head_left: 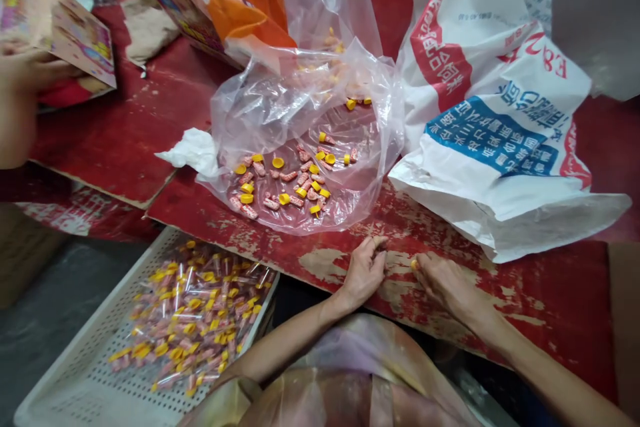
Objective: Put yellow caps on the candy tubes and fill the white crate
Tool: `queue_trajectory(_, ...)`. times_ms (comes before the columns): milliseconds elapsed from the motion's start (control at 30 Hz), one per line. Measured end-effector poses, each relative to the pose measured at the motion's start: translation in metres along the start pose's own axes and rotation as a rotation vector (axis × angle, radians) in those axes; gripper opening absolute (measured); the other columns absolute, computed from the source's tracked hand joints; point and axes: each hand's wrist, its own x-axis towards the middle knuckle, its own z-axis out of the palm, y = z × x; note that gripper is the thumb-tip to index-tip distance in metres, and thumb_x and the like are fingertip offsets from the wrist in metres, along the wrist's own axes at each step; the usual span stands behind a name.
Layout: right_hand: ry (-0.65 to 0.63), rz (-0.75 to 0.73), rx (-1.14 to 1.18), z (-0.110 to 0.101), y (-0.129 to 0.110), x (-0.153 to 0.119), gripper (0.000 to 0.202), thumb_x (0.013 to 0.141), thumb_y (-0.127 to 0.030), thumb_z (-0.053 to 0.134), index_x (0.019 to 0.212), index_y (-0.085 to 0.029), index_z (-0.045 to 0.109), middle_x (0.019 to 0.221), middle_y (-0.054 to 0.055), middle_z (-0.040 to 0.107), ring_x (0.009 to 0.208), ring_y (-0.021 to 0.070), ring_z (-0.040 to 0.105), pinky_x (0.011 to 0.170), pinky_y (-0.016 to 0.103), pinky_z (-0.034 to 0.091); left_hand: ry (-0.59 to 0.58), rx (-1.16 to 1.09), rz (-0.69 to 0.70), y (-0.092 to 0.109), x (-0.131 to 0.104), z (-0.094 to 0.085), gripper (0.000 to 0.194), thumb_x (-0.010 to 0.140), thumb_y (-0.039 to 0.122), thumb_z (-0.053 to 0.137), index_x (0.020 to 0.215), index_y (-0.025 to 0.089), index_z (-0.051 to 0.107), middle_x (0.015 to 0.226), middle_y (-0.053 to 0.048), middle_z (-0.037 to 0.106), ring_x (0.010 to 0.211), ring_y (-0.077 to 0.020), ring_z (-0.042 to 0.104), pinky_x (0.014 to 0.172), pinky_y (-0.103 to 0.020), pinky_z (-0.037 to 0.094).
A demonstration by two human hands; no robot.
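Near the front edge of the worn red surface (550, 293), the right hand (443, 280) pinches a small yellow plastic cap (414, 265); the left hand (365, 270) curls loosely, its contents hidden. The cap looks light, stiff and slippery, best nipped at its rim.

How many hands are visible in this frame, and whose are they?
3. The wearer's left hand and right hand rest on the red table edge; another person's hand holds a printed box at far left.

On the tabletop (550, 293), the plastic sheet (300, 113) holding loose caps (277, 163) lies at twelve o'clock from both hands. The printed sack (500, 133) sits at two o'clock. The tray (85, 373) of filled tubes (195, 307) lies below the edge at eight o'clock.
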Motion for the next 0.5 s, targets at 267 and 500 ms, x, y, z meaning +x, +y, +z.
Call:
queue_trajectory(267, 0.250, -0.082, 0.323, 0.009, -0.008, 0.007, 0.020, 0.096, -0.037, 0.037, 0.097, -0.022, 0.050, 0.084, 0.004, 0.061, 0.069, 0.0164, 0.060, 0.060, 0.027, 0.044, -0.027, 0.157, 0.117, 0.015, -0.008, -0.009, 0.029, 0.081, 0.021, 0.051, 0.107, 0.018, 0.064, 0.087, -0.005, 0.058, 0.077, -0.0159, 0.056, 0.075, -0.026, 0.046)
queue_trajectory(500, 0.445, -0.215, 0.451, 0.022, -0.046, 0.014, 0.052, 0.090, -0.046, 0.048, 0.135, -0.024, 0.037, 0.117, 0.015, 0.052, 0.098, 0.0284, 0.058, 0.080, 0.044, 0.051, -0.028, -0.184, -0.040, 0.024, -0.038, -0.058, 0.024, 0.079, 0.027, 0.059, 0.099, 0.015, 0.063, 0.077, -0.001, 0.063, 0.064, -0.0107, 0.056, 0.062, -0.021, 0.044)
